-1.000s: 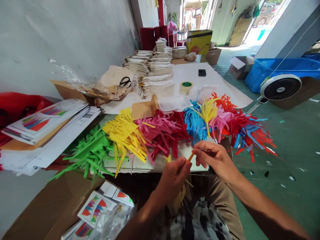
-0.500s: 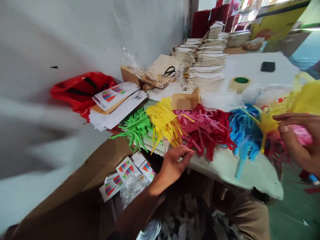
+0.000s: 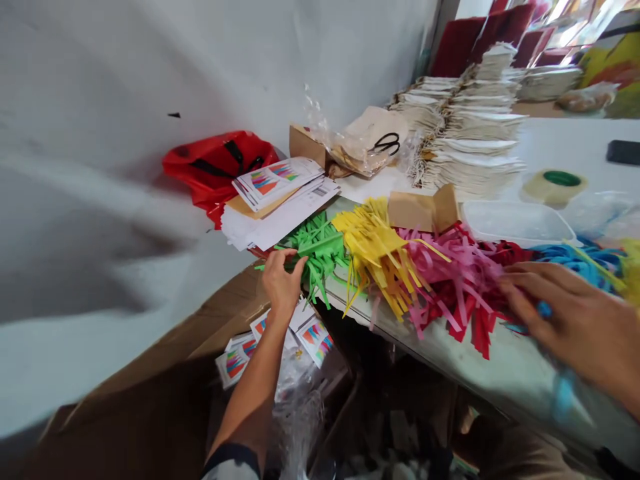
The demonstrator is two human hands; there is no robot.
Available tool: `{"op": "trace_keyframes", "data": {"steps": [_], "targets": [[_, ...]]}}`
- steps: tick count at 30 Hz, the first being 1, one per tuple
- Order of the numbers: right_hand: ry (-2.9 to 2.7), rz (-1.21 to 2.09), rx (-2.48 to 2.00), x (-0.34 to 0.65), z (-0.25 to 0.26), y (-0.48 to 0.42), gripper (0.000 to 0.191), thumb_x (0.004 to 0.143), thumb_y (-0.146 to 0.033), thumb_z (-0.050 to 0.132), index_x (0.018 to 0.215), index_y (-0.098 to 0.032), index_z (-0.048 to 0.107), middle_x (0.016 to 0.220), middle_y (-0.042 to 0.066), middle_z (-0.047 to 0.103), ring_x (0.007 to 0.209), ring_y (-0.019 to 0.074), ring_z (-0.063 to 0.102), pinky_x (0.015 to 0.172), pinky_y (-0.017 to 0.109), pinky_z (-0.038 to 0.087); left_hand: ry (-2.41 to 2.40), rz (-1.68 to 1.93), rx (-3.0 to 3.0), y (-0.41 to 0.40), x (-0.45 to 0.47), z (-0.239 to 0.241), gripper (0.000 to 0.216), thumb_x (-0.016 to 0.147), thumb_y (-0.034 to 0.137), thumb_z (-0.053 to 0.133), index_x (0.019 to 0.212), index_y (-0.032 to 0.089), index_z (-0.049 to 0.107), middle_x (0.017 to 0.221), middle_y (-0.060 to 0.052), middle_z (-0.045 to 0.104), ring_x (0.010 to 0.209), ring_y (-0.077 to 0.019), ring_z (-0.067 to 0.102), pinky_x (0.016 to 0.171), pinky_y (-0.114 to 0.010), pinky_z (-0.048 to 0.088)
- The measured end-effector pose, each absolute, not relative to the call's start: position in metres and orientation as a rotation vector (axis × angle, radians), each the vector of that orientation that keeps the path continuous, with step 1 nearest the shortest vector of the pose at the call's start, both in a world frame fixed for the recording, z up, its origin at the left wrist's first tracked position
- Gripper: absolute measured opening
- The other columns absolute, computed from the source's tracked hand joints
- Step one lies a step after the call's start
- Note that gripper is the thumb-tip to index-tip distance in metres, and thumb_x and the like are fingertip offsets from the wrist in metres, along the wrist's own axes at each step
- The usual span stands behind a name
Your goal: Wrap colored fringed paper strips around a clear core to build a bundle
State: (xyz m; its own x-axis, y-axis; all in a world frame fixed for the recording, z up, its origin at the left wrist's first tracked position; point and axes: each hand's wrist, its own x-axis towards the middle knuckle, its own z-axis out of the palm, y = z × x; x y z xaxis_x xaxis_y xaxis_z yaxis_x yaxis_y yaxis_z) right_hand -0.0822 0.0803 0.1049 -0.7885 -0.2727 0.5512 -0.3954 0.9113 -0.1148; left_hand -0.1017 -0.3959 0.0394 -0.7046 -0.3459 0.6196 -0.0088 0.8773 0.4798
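Observation:
My left hand (image 3: 284, 277) is at the near-left edge of the green paper-strip tassel (image 3: 323, 250), thumb and fingertips closing on its strips. To the right lie a yellow tassel (image 3: 383, 250) and a pink tassel (image 3: 443, 263), with red strips (image 3: 481, 340) beneath the pink ones. My right hand (image 3: 580, 327), blurred, is over the right part of the row, its fingertips by the pink and red strips. Blue shows between its curled fingers, and a smeared light-blue end (image 3: 564, 397) hangs below, apparently a blue tassel in its grip. Other blue strips (image 3: 583, 257) lie behind this hand.
Printed cards and envelopes (image 3: 280, 193) lie beside a red bag (image 3: 220, 163) at the wall. Scissors (image 3: 386, 144), cloth stacks (image 3: 480, 147), a clear tray (image 3: 517, 223), tape (image 3: 555, 187) and a phone (image 3: 624, 152) are farther back. More cards (image 3: 317, 337) sit below the table edge.
My left hand has moved left from below the yellow tassel to the green one. My right hand has come left from the yellow plastic to the blue and red strips. The view has turned left.

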Motion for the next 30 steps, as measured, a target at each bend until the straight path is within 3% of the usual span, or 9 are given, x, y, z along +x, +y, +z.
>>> {"op": "trace_keyframes", "data": {"steps": [2, 5, 8, 13, 19, 24, 30], "targets": [[-2.519, 0.448, 0.811, -0.089, 0.109, 0.028, 0.027, 0.105, -0.047, 0.052, 0.111, -0.037, 0.076, 0.121, 0.006, 0.079, 0.100, 0.0225, 0.077, 0.066, 0.037, 0.057, -2.281, -0.618, 0.193, -0.399, -0.106, 0.037, 0.015, 0.095, 0.036, 0.074, 0.094, 0.021, 0.071, 0.096, -0.005, 0.074, 0.090, -0.0213, 0.069, 0.088, -0.032, 0.050], [-2.502, 0.508, 1.008, -0.105, 0.108, -0.045, 0.022, 0.106, -0.031, 0.053, 0.110, -0.031, 0.075, 0.119, 0.005, 0.078, 0.096, 0.0198, 0.075, 0.066, 0.033, 0.052, -2.264, -0.662, 0.097, -0.403, -0.111, 0.037, 0.018, 0.097, 0.037, 0.072, 0.089, 0.021, 0.073, 0.090, -0.005, 0.076, 0.087, -0.0211, 0.070, 0.086, -0.033, 0.050], [-2.532, 0.440, 1.117, -0.128, 0.108, -0.110, 0.023, 0.107, -0.031, 0.052, 0.105, -0.025, 0.075, 0.113, 0.005, 0.076, 0.085, 0.0183, 0.071, 0.065, 0.032, 0.046, -2.284, -0.678, -0.014, -0.408, -0.111, 0.039, 0.019, 0.099, 0.038, 0.069, 0.093, 0.021, 0.076, 0.093, -0.007, 0.078, 0.091, -0.0222, 0.071, 0.088, -0.034, 0.051], [-2.517, 0.186, 1.285, -0.168, 0.112, -0.198, 0.019, 0.104, -0.030, 0.058, 0.111, -0.019, 0.072, 0.121, 0.012, 0.071, 0.102, 0.0252, 0.064, 0.079, 0.037, 0.041, -2.311, -0.686, -0.105, -0.414, -0.107, 0.038, 0.018, 0.102, 0.034, 0.065, 0.098, 0.021, 0.077, 0.098, -0.009, 0.080, 0.095, -0.0231, 0.072, 0.090, -0.036, 0.051], [-2.517, 0.107, 1.343, -0.185, 0.106, -0.230, 0.022, 0.107, -0.028, 0.053, 0.102, -0.021, 0.073, 0.108, 0.009, 0.073, 0.098, 0.0239, 0.060, 0.079, 0.038, 0.034, -2.299, -0.610, -0.221, -0.421, -0.098, 0.045, 0.017, 0.102, 0.032, 0.066, 0.098, 0.020, 0.077, 0.096, -0.006, 0.081, 0.090, -0.0208, 0.073, 0.086, -0.033, 0.051], [-2.564, 0.108, 1.303, -0.186, 0.110, -0.220, 0.020, 0.105, -0.030, 0.058, 0.117, -0.022, 0.073, 0.123, 0.009, 0.073, 0.107, 0.0254, 0.062, 0.086, 0.038, 0.036, -2.445, -0.567, -0.023, -0.423, -0.091, 0.074, 0.019, 0.101, 0.037, 0.068, 0.090, 0.023, 0.076, 0.089, -0.003, 0.079, 0.083, -0.0201, 0.072, 0.074, -0.031, 0.046], [-2.584, 0.091, 1.155, -0.180, 0.110, -0.206, 0.039, 0.100, -0.024, 0.065, 0.138, -0.019, 0.064, 0.147, 0.014, 0.063, 0.121, 0.0316, 0.060, 0.093, 0.042, 0.040, -2.764, -0.510, 0.255, -0.425, -0.101, 0.126, 0.021, 0.094, 0.040, 0.074, 0.079, 0.025, 0.074, 0.079, -0.002, 0.077, 0.073, -0.0222, 0.066, 0.063, -0.031, 0.031]]}}
